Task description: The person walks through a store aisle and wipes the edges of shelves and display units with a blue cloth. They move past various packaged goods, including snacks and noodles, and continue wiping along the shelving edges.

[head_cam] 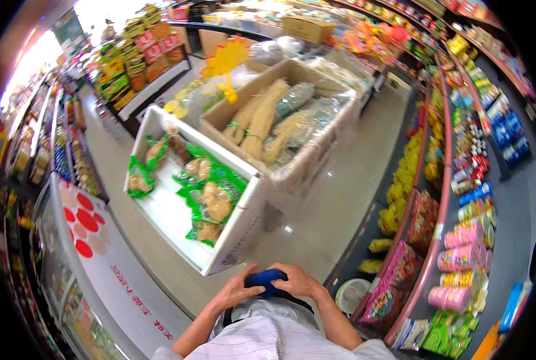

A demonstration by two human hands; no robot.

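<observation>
A dark blue, soft-looking item [266, 280] is held in front of my waist; its exact kind is unclear. My left hand [235, 289] grips it from the left, thumb laid across its lower edge. From the other side my right hand [298, 281] closes on it, fingers curled over the top. Just beyond my hands stands a white foam box [169, 229] holding several green-and-clear plastic packs of light brown food [217, 202]. Behind that box is a plastic-wrapped cardboard box [308, 180] with bundles of dried noodles [261, 121].
A chest freezer [115, 252] runs along my left. Shelves of packaged snacks [461, 256] line the right, with a white bucket [352, 294] at their foot. A yellow price sign [226, 58] rises beside the cardboard box. Tiled floor [313, 225] shows between the boxes and right shelves.
</observation>
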